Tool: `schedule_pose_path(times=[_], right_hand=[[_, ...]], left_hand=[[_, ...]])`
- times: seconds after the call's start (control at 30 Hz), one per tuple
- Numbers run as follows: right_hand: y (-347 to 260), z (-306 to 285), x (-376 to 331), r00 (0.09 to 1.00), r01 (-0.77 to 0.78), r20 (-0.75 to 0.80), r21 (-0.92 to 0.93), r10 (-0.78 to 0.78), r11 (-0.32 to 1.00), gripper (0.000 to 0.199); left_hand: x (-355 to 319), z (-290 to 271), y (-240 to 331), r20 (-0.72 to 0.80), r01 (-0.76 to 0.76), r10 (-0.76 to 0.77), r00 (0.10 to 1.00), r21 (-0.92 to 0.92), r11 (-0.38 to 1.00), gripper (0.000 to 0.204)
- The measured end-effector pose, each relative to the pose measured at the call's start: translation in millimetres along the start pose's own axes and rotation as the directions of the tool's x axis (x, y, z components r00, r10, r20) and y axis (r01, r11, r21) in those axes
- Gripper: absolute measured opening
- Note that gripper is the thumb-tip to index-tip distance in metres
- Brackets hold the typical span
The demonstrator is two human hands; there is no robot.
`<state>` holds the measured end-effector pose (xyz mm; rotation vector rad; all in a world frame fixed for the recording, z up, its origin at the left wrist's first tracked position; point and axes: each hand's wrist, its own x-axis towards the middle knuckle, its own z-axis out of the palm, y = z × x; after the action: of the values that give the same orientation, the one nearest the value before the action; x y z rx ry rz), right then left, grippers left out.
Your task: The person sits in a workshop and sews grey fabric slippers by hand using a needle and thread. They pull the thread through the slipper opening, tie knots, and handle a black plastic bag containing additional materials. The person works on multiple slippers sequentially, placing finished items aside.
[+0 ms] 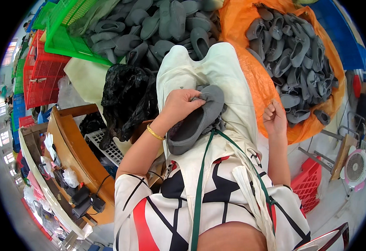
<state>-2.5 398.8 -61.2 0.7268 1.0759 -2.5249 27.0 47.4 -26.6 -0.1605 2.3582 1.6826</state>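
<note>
1. Head view is showing, far on the left, red crates (40, 75) and green crates (66, 29) standing in stacks. I am counting at least two red ones and two green ones there. A wooden tabletop (72, 146) is sitting below them with small bits on it.

2. A black plastic bag (126, 100) is lying just beside the person's knee.

3. The left hand (179, 106) is pinching the edge of a grey slipper (195, 123). The fingers are curling tight on the cloth. That one slipper is resting on the white apron (225, 79) over the lap.

4. A big pile of grey slippers (158, 25) is sitting ahead on the floor. There are too many to count.

5. The right hand (275, 119) is reaching to the orange sack (258, 83). Its fingers are bending nearly closed. I am thinking it may be pinching a thread, but it is too small to tell.

6. More grey slippers (296, 58) are filling that sack, again too many to count.

7. One small pink fan (355, 167) is standing far right, near another red crate (306, 186).

8. What could go wrong: I am guessing the slipper could be slipping off the lap, because only the fingertips are holding its edge. The sack could be tipping and spilling, because it is so full.
</note>
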Motion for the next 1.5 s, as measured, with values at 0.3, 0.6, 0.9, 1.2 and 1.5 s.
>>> schedule_pose_path(times=[0.3,0.6,0.9,1.2,1.5], right_hand=[[-75,49,-73,0.871,0.272,0.378,0.161,-0.314,0.949,0.012],[-104,109,-119,0.064,0.026,0.986,0.151,-0.153,0.988,0.01],[-85,81,-102,0.064,0.105,0.998,0.008,-0.015,0.994,0.006],[2,67,-43,0.823,0.298,0.484,-0.813,0.296,0.501,0.007],[62,143,-6,0.528,0.814,0.848,-0.493,0.04,-0.306,0.009]], left_hand=[[6,9,-16,-0.026,-0.187,0.201,0.979,0.275,0.943,0.019],[3,9,37,-0.016,-0.078,0.089,0.996,0.355,0.932,0.025],[3,14,18,0.179,0.139,-0.137,0.974,-0.002,0.99,0.025],[-10,-4,4,0.396,0.503,-0.324,0.859,-0.542,0.673,0.016],[-27,4,31,0.077,-0.006,-0.007,0.997,0.169,0.986,0.016]])
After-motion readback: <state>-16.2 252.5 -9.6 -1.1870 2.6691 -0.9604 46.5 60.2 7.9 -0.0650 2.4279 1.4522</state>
